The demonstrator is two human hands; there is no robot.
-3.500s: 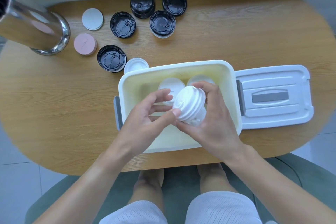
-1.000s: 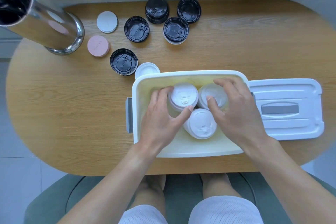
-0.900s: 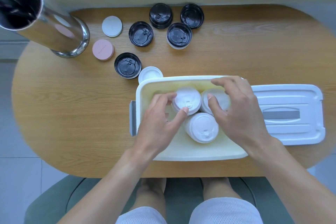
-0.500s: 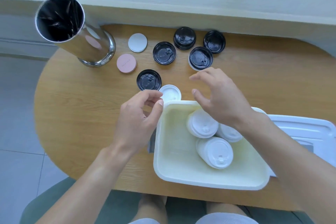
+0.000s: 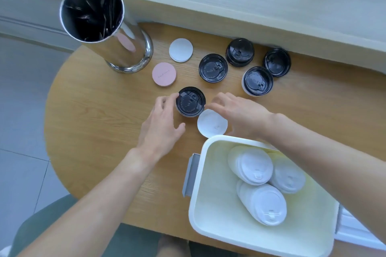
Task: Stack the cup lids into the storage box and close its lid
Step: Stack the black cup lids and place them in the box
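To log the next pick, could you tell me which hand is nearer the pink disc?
Left. The left hand lies just below the pink disc; the right hand is farther off to its right.

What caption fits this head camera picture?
Both hands reach the nearest black lid; white lids fill the box.

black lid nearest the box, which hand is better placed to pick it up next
Left. The left hand already has fingertips at the nearest black lid; the right hand hovers beside the white lid.
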